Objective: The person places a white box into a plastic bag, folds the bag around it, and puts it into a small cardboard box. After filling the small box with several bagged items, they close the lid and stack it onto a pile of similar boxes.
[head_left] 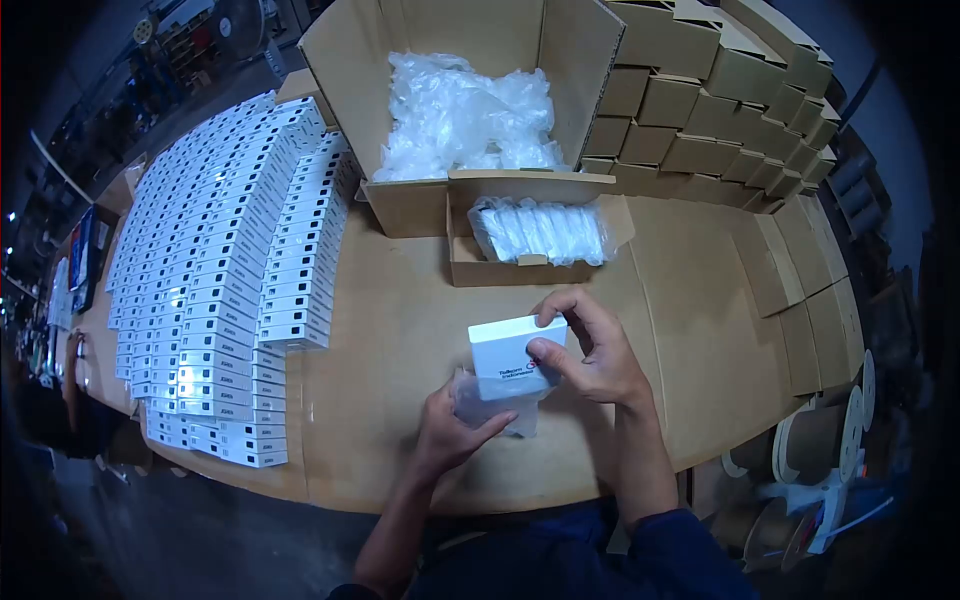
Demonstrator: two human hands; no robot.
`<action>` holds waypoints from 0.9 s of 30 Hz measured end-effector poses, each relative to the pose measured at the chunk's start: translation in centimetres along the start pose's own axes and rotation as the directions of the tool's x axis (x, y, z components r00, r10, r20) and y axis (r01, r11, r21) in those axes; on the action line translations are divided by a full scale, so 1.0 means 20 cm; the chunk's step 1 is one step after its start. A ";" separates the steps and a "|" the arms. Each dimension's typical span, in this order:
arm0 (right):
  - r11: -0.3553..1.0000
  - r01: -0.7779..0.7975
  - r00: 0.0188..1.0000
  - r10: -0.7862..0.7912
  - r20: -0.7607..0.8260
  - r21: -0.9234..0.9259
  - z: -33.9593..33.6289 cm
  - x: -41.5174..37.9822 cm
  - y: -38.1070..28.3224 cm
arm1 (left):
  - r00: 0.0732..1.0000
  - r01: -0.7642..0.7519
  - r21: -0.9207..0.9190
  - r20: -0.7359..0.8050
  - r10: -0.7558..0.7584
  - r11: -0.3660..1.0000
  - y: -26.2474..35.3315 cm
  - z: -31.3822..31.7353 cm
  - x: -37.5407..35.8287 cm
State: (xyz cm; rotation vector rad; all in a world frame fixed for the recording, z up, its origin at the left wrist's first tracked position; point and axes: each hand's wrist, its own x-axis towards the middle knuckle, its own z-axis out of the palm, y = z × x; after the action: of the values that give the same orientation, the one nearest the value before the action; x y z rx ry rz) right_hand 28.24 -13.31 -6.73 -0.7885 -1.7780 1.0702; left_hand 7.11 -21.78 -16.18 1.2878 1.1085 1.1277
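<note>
My right hand (604, 358) grips a small white box (505, 348) with printed lettering and a red mark, thumb on its front and fingers over the top right corner. The lower end of the box sits in the mouth of a clear plastic bag (522, 422). My left hand (450, 432) has that bag between its thumb and fingers, below and to the left of the box. Just beyond my hands, an open brown carton (490, 274) holds a row of plastic-wrapped packets (545, 232).
Tall stacks of white boxes (215, 270) cover the table's left side. A large open carton (350, 90) at the back holds a heap of clear plastic bags (465, 115). Brown cartons (700, 115) are piled at back right, with more cartons (815, 325) along the right edge. Spools (815, 440) stand below.
</note>
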 end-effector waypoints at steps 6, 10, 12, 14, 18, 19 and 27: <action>0.986 -0.161 0.987 0.159 -0.034 -0.047 0.05 0.02 0.01 | 1.000 0.004 -0.376 -0.012 -0.009 0.926 0.01 0.03 -0.01; 0.950 -0.310 0.950 0.311 0.005 -0.036 0.05 0.01 0.04 | 0.976 0.142 -0.689 -0.022 -0.216 0.710 -0.03 0.05 -0.01; 0.930 -0.350 0.937 0.347 0.047 0.109 0.06 -0.01 0.08 | 0.974 0.125 -0.682 -0.053 -0.219 0.720 -0.04 0.05 -0.01; 0.863 -0.330 0.942 0.328 0.073 0.383 0.07 -0.04 0.13 | 0.977 0.083 -0.666 -0.091 -0.191 0.742 -0.10 0.05 -0.01; 0.760 -0.360 0.932 0.318 0.173 0.541 0.08 -0.20 0.22 | 0.955 0.125 -0.699 -0.107 -0.276 0.704 -0.13 0.08 0.02; 0.708 -0.352 0.933 0.318 0.169 0.612 0.08 -0.22 0.21 | 0.955 0.121 -0.694 -0.114 -0.275 0.710 -0.15 0.08 0.02; 0.667 -0.447 0.888 0.412 0.205 0.596 0.11 -0.35 0.33 | 0.973 0.087 -0.670 -0.102 -0.207 0.737 -0.21 0.07 0.06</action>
State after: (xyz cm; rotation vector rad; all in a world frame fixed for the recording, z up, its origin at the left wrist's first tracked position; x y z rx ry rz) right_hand 29.50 -17.06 -15.69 -0.7608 -1.1366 1.8953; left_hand 8.56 -20.70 -20.41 0.5336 0.7880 1.3618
